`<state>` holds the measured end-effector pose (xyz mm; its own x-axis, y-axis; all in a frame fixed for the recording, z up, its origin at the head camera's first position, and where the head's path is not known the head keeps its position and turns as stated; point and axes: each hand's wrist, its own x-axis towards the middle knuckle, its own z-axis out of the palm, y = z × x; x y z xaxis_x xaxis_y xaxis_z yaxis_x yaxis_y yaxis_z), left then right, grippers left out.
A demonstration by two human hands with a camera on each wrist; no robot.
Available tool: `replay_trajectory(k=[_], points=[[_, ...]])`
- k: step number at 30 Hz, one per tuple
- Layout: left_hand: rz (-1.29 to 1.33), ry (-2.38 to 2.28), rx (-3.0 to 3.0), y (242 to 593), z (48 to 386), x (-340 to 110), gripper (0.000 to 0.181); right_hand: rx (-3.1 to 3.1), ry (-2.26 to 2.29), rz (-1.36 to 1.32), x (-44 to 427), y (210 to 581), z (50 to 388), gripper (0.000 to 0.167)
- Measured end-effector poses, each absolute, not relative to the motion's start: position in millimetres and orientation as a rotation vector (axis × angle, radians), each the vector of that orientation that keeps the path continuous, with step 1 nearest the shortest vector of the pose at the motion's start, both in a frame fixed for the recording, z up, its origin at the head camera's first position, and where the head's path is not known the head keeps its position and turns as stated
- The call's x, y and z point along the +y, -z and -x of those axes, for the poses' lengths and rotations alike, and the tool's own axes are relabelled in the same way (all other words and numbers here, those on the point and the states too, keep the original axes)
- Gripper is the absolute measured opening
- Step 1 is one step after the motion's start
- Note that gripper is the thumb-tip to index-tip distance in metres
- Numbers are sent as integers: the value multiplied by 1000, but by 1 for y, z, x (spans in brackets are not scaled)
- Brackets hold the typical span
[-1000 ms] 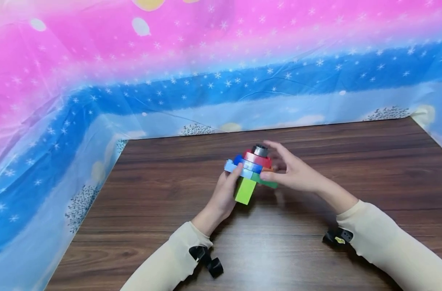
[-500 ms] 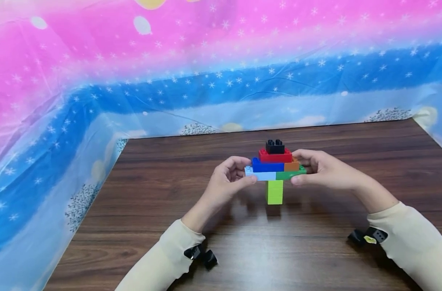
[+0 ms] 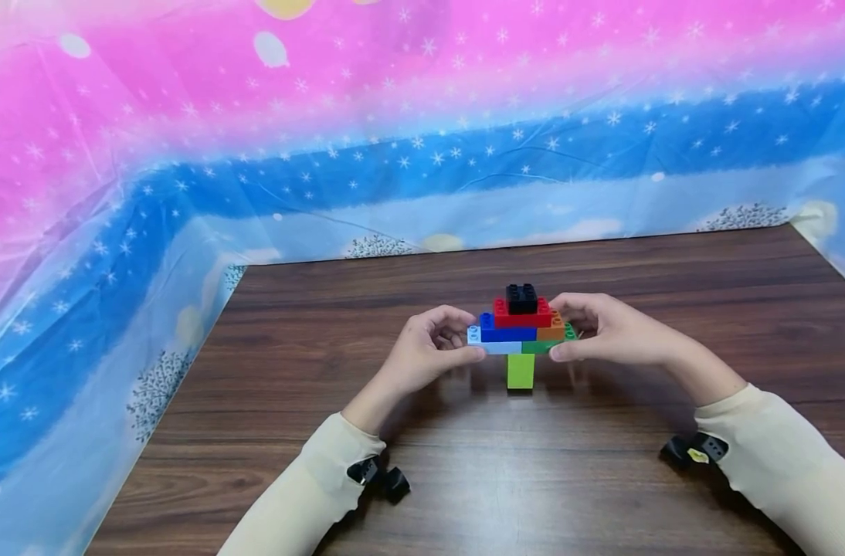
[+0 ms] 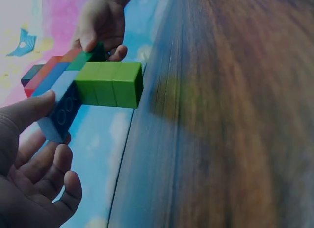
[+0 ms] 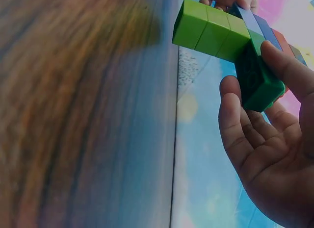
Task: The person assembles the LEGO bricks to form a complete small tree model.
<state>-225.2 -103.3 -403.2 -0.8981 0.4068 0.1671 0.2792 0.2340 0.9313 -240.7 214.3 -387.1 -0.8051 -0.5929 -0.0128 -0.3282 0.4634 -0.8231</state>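
Note:
Between both hands is a tree-shaped stack of toy building blocks. A black block (image 3: pixel 522 300) tops it, above a red block (image 3: pixel 523 315). Below come a dark blue block (image 3: pixel 504 333) and an orange block (image 3: pixel 550 332), then a light blue block (image 3: pixel 497 347) beside a green block (image 3: pixel 536 347). A trunk of lime blocks (image 4: pixel 110 84) hangs from the middle, its foot seemingly just above the table. My left hand (image 3: pixel 422 345) pinches the light blue end, thumb in front. My right hand (image 3: pixel 627 332) pinches the green end (image 5: pixel 257 83) the same way.
The dark wood-grain table (image 3: pixel 256 440) spreads around the stack. A pink and blue patterned cloth (image 3: pixel 408 177) hangs along its back and left edges. Black wrist devices (image 3: pixel 379 472) sit at the sleeve cuffs.
The stack was turned and tilted in my left hand, with my right hand beside it. It has swung to face forward, gripped at both ends, and most recently its top has tipped toward me.

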Motion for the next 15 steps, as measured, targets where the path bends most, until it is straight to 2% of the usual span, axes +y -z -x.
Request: replay_trajectory(k=[7,15], points=[[-675,-1713,2387,407,227,-106,36,2407,1293,833,214,392,244,46],[-617,-1674,2408,411,228,-108,35,2427,1250,807,216,394,244,50]])
